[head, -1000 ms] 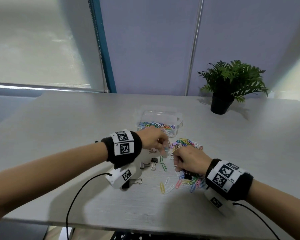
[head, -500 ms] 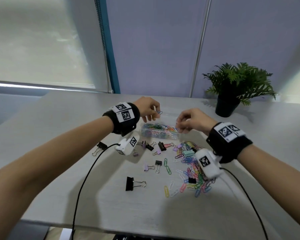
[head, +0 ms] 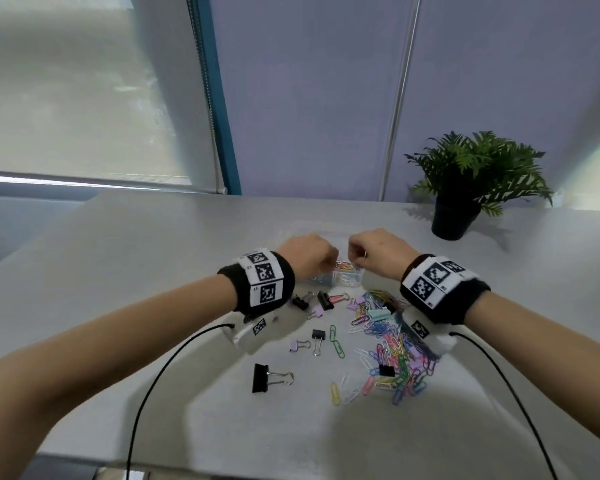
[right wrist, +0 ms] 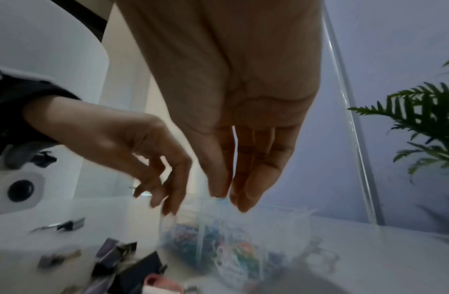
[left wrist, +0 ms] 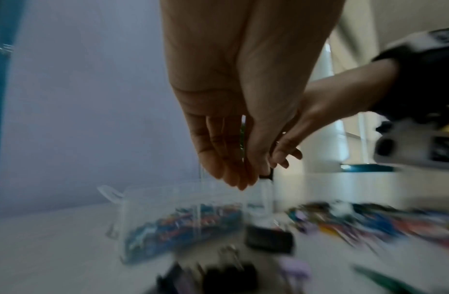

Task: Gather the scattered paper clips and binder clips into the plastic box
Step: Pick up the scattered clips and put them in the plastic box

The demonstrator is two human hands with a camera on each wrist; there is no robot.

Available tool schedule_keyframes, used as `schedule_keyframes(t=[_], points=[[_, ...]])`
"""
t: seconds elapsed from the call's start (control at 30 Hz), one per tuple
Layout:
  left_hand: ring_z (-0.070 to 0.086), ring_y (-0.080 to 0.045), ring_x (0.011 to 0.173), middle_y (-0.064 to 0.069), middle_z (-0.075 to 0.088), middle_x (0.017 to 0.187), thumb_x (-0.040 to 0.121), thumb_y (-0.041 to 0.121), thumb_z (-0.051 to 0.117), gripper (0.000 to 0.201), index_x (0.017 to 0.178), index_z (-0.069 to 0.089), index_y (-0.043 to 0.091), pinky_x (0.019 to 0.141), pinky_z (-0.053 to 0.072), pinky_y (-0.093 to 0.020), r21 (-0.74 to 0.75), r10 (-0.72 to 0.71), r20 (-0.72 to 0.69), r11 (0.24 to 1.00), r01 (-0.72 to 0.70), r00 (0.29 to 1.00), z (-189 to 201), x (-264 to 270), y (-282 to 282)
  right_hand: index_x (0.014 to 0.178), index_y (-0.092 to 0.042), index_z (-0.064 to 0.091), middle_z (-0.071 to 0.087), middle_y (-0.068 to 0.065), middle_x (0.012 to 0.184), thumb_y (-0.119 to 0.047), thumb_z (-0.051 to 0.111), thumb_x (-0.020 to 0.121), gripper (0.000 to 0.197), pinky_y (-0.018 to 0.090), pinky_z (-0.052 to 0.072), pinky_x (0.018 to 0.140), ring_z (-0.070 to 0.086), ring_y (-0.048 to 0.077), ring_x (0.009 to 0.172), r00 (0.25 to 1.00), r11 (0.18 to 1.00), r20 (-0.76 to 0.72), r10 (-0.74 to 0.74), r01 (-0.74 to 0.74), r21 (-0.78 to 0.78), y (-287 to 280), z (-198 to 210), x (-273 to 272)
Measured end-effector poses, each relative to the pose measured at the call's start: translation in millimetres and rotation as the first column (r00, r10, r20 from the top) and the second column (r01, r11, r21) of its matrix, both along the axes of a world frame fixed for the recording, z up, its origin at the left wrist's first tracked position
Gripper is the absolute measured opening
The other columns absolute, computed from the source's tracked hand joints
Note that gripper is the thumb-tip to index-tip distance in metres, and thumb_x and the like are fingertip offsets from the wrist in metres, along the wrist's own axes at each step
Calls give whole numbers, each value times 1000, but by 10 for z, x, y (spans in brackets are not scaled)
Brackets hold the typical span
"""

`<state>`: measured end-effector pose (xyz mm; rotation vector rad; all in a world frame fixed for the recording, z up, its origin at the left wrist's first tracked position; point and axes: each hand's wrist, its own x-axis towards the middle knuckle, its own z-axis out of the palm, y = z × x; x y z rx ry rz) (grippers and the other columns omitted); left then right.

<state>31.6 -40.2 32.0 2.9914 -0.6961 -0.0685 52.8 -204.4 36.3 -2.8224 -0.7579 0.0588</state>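
Observation:
The clear plastic box (head: 350, 282) holds coloured paper clips and sits mid-table. Both hands hover just above it. My left hand (head: 312, 256) points its fingers down, and its thumb and fingertips (left wrist: 238, 179) pinch a small dark clip (left wrist: 266, 175). My right hand (head: 378, 251) hangs beside it, thumb tip and fingertips (right wrist: 229, 196) nearly meeting with a pale blur below them; whether it holds a clip is unclear. A pile of coloured paper clips (head: 395, 351) lies in front of the box on the right. Binder clips lie to its left, among them a large black one (head: 260, 377).
A potted plant (head: 465, 188) stands at the back right of the grey table (head: 153, 271). Black cables (head: 160, 386) run from both wrist cameras toward the table's near edge. A wall and a window blind close off the far side.
Both hands rose from the scattered clips and moved forward to the box. Since half a second ago they have drawn closer together over it.

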Motion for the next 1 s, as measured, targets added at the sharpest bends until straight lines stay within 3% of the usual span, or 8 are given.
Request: schedule_keyframes(t=[0.17,0.3,0.4,0.6,0.7,0.8,0.9,1.0], points=[[53,-28,111,-10,52,121,85,34,62,43,116,55,6,87,47,-40,218,-11,-144,975,43,990,-313,-258,-100,93,-10,65,67,5,98,-17,64,84,12,32,48,80,56,15,84,984,988,-168,56,-79,-132,-194,-172,-111],[53,-31,108,-14,51,119,85,26,62,36,113,54,3,88,49,-43,189,-1,-113,982,23,994,-330,-274,-127,96,-15,60,56,-1,91,-28,67,82,20,32,46,77,51,15,84,974,982,-218,56,-93,-163,-191,-335,-173],[53,-29,104,-13,54,112,80,32,67,39,106,55,6,82,45,-35,139,18,-168,990,6,986,-281,-268,-67,85,-19,50,52,-2,86,-28,67,81,20,29,39,68,48,16,80,969,973,-235,77,-124,-193,-176,-393,-232],[52,-20,95,-6,54,114,80,31,66,39,112,54,11,80,44,-31,-6,36,-144,999,-37,989,-38,-404,246,65,-30,40,50,-6,78,-24,65,81,31,28,39,67,49,15,78,970,975,-216,115,-151,-160,-237,-379,-240],[46,-13,84,-5,55,112,82,26,65,33,111,56,12,77,41,-27,-16,35,-173,999,-39,984,20,-511,423,69,-24,52,56,-3,79,-20,63,84,19,25,41,71,52,13,76,972,987,-194,132,-148,-69,-253,-296,-237],[47,-14,86,-7,55,114,82,22,65,36,115,56,12,78,40,-26,83,58,-248,996,-38,967,-25,-580,534,80,-13,69,61,-3,75,-17,64,84,7,21,43,72,56,10,72,979,992,-164,123,-125,1,-235,-222,-249],[54,-25,105,-10,53,120,85,21,59,35,119,55,14,86,44,-33,250,112,-296,968,-37,949,-112,-588,605,82,-13,71,65,-3,72,-18,64,84,9,24,50,72,60,9,68,989,993,-100,110,-105,52,-195,-189,-272],[48,-26,116,-9,49,125,88,16,53,35,122,53,17,88,45,-38,318,140,-256,947,-53,956,-149,-558,613,84,-12,71,63,-5,70,-18,63,86,10,23,50,68,56,3,60,991,991,-74,109,-102,85,-125,-179,-302]])
